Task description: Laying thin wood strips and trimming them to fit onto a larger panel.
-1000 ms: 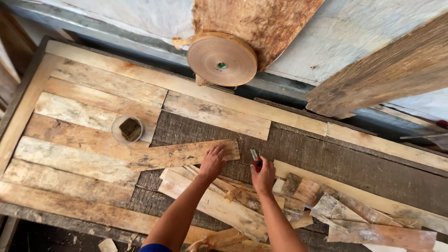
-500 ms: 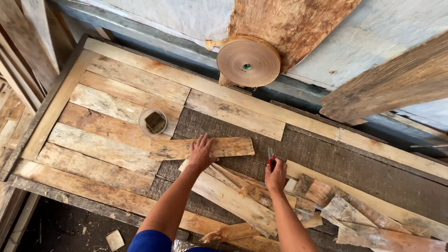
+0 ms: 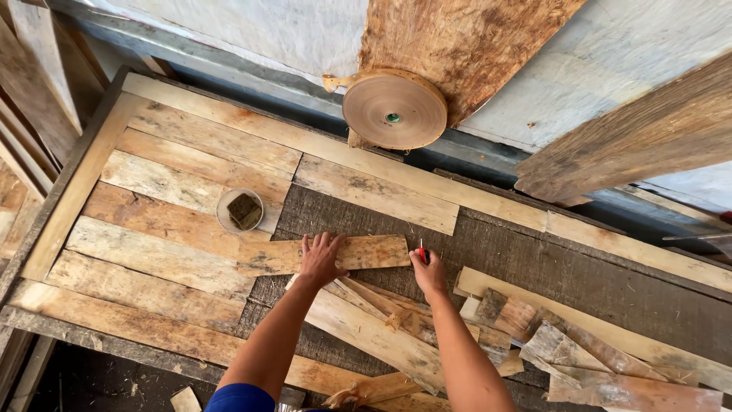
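Note:
My left hand (image 3: pixel 320 258) lies flat, fingers spread, on a short weathered plank (image 3: pixel 366 252) that rests across a wooden panel (image 3: pixel 152 221) and the dark backing board (image 3: pixel 534 267). My right hand (image 3: pixel 428 273) grips a small red pencil (image 3: pixel 422 252), its tip at the plank's right end. Both forearms reach up from the bottom of the view.
A round container holding a dark block (image 3: pixel 242 210) sits on the panel left of my hands. A large roll of tan tape (image 3: pixel 394 108) stands at the far edge. Loose plank offcuts (image 3: pixel 381 328) and bark-like scraps (image 3: pixel 579 351) lie to the right. Long boards (image 3: pixel 656 137) lean at the right.
The view has shifted so the panel sits further right. My right hand moved left to the plank's right end. My left hand stays pressed on the plank.

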